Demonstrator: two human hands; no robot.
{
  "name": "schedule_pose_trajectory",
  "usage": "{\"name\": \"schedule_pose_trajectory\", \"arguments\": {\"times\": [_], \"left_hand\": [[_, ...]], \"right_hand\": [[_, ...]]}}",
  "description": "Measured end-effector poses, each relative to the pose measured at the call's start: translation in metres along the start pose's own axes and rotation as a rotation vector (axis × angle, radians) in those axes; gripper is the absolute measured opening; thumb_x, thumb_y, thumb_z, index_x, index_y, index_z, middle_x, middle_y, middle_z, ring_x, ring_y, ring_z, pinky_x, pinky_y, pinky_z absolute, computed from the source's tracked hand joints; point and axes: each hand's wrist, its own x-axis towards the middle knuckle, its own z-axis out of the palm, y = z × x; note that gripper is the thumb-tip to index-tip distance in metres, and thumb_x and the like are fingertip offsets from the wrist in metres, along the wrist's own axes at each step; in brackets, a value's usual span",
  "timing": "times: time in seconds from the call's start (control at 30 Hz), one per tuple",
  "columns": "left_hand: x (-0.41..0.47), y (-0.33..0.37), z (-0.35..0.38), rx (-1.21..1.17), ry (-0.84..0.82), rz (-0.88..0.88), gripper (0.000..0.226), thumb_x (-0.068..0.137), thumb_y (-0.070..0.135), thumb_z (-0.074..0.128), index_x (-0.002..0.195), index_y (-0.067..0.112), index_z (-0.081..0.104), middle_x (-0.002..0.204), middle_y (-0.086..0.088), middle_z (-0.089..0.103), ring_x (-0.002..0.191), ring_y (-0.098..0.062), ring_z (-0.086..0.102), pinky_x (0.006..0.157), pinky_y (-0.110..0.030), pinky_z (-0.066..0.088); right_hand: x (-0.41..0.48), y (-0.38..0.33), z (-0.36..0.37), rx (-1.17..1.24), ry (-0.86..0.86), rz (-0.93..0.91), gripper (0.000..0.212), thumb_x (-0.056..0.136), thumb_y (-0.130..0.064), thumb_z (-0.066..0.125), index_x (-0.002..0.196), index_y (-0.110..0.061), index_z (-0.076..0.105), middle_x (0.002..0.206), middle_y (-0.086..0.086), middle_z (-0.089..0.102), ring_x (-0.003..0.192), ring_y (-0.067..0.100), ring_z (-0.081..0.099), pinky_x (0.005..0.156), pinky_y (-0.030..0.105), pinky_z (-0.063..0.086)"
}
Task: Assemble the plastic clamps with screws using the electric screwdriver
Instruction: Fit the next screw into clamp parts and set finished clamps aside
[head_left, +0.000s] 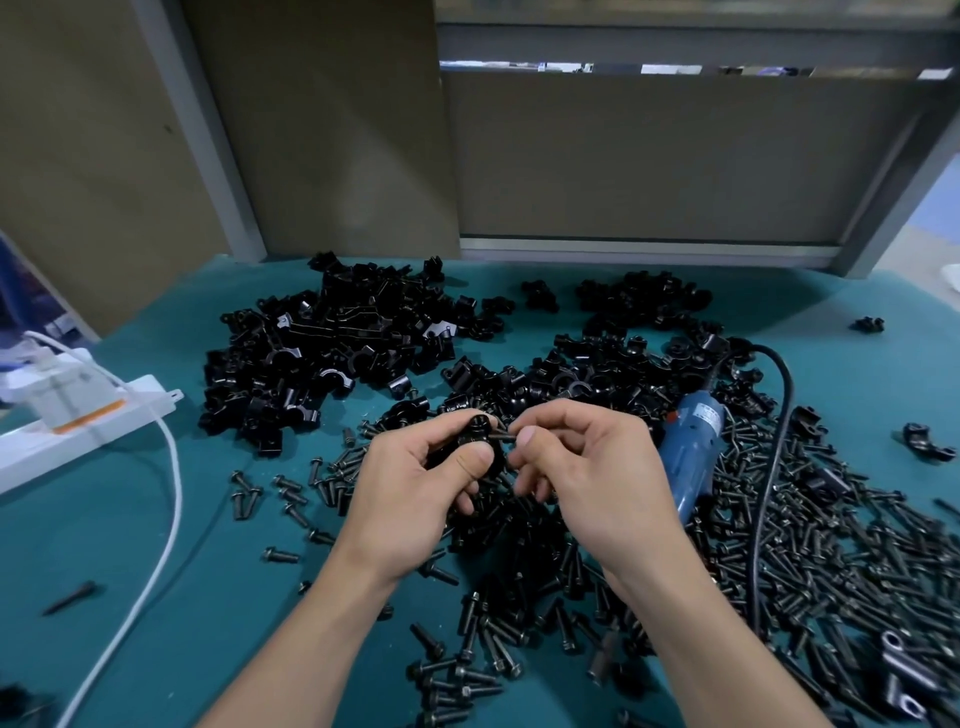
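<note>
Countless screws (810, 561) on teal tabletop (171, 613)

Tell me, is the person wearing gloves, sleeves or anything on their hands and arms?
No. Both the left hand and the right hand are bare, with no gloves, and no rings, watch or wristband show. The forearms are uncovered all the way down to the bottom edge of the picture, so no sleeves show. The fingernails look short and unpainted.

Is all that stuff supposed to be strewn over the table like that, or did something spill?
Nothing looks damaged. The screws and plastic clamps lie in loose heaps on the green table, more like working stock than a spill. One oddity: the blue electric screwdriver lies half-buried among them, its black cord trailing across the screws.
</note>
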Motion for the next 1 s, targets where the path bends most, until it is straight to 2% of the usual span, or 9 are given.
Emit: {"name": "schedule_pose_trajectory", "arguments": {"times": [0.1, 0.27, 0.4, 0.53, 0.63, 0.73, 0.83, 0.93, 1.0], "left_hand": [[-0.001, 0.003, -0.001, 0.045, -0.029, 0.009, 0.036, 0.095, 0.012, 0.074, 0.130, 0.020, 0.074, 0.084, 0.004, 0.078, 0.060, -0.013, 0.063, 0.060, -0.028, 0.056], [-0.009, 0.011, -0.002, 0.162, -0.113, 0.112, 0.030, 0.096, 0.022, 0.071, 0.115, 0.044, 0.077, 0.083, 0.003, 0.078, 0.060, -0.015, 0.067, 0.061, -0.033, 0.060], [-0.012, 0.012, 0.000, 0.223, -0.096, 0.124, 0.034, 0.092, 0.032, 0.070, 0.126, 0.038, 0.074, 0.077, 0.011, 0.076, 0.058, -0.012, 0.067, 0.060, -0.023, 0.054], [-0.010, 0.011, 0.001, 0.277, -0.069, 0.131, 0.035, 0.097, 0.022, 0.074, 0.130, 0.033, 0.072, 0.072, 0.012, 0.075, 0.055, -0.013, 0.066, 0.058, -0.020, 0.052], [-0.010, 0.010, 0.001, 0.257, -0.006, 0.100, 0.037, 0.096, 0.023, 0.075, 0.132, 0.031, 0.071, 0.074, 0.009, 0.077, 0.057, -0.012, 0.069, 0.059, -0.020, 0.053], [-0.009, 0.010, 0.001, 0.229, -0.020, 0.098, 0.036, 0.095, 0.025, 0.075, 0.130, 0.035, 0.071, 0.077, 0.007, 0.078, 0.058, -0.011, 0.070, 0.060, -0.023, 0.055], [-0.010, 0.013, 0.001, 0.174, -0.068, 0.118, 0.031, 0.090, 0.033, 0.070, 0.115, 0.051, 0.074, 0.081, 0.005, 0.078, 0.058, -0.014, 0.068, 0.059, -0.034, 0.060], [-0.011, 0.013, 0.001, 0.203, -0.089, 0.135, 0.034, 0.090, 0.036, 0.068, 0.115, 0.058, 0.071, 0.077, 0.006, 0.076, 0.057, -0.013, 0.067, 0.059, -0.028, 0.058], [-0.011, 0.012, 0.001, 0.216, -0.081, 0.126, 0.034, 0.089, 0.038, 0.068, 0.120, 0.049, 0.073, 0.076, 0.008, 0.076, 0.058, -0.013, 0.068, 0.060, -0.027, 0.058]], "right_hand": [[-0.001, 0.000, -0.001, -0.066, -0.019, -0.006, 0.021, 0.097, -0.015, 0.068, 0.083, -0.029, 0.076, 0.067, 0.005, 0.072, 0.059, 0.029, 0.067, 0.058, 0.039, 0.054], [-0.005, 0.001, 0.005, -0.293, 0.025, -0.023, 0.032, 0.100, -0.034, 0.064, 0.069, -0.025, 0.067, 0.056, -0.009, 0.064, 0.044, 0.004, 0.050, 0.044, 0.022, 0.041], [-0.008, 0.003, 0.010, -0.455, 0.059, -0.028, 0.053, 0.104, -0.043, 0.051, 0.056, -0.022, 0.045, 0.049, -0.017, 0.052, 0.047, 0.005, 0.047, 0.048, 0.018, 0.037], [-0.006, 0.002, 0.006, -0.352, 0.052, -0.062, 0.035, 0.103, -0.042, 0.056, 0.071, -0.028, 0.058, 0.056, -0.012, 0.063, 0.047, 0.007, 0.052, 0.046, 0.021, 0.040], [-0.003, -0.001, 0.000, -0.192, -0.053, -0.002, 0.014, 0.096, -0.021, 0.065, 0.085, -0.031, 0.066, 0.063, -0.002, 0.071, 0.060, 0.022, 0.068, 0.061, 0.036, 0.055], [-0.001, 0.000, -0.003, -0.156, -0.043, -0.009, 0.021, 0.092, -0.012, 0.070, 0.084, -0.031, 0.071, 0.060, 0.000, 0.069, 0.055, 0.018, 0.064, 0.055, 0.032, 0.052], [-0.003, 0.001, -0.001, -0.213, 0.000, -0.019, 0.022, 0.097, -0.027, 0.070, 0.076, -0.027, 0.071, 0.055, -0.006, 0.063, 0.047, 0.003, 0.051, 0.047, 0.019, 0.042], [-0.006, 0.002, 0.005, -0.323, 0.000, -0.021, 0.042, 0.103, -0.041, 0.057, 0.067, -0.019, 0.060, 0.052, -0.004, 0.055, 0.045, 0.005, 0.042, 0.044, 0.021, 0.034], [-0.007, 0.001, 0.005, -0.348, -0.004, -0.036, 0.046, 0.104, -0.044, 0.052, 0.066, -0.017, 0.056, 0.058, 0.003, 0.058, 0.048, 0.005, 0.044, 0.048, 0.025, 0.037]]}}
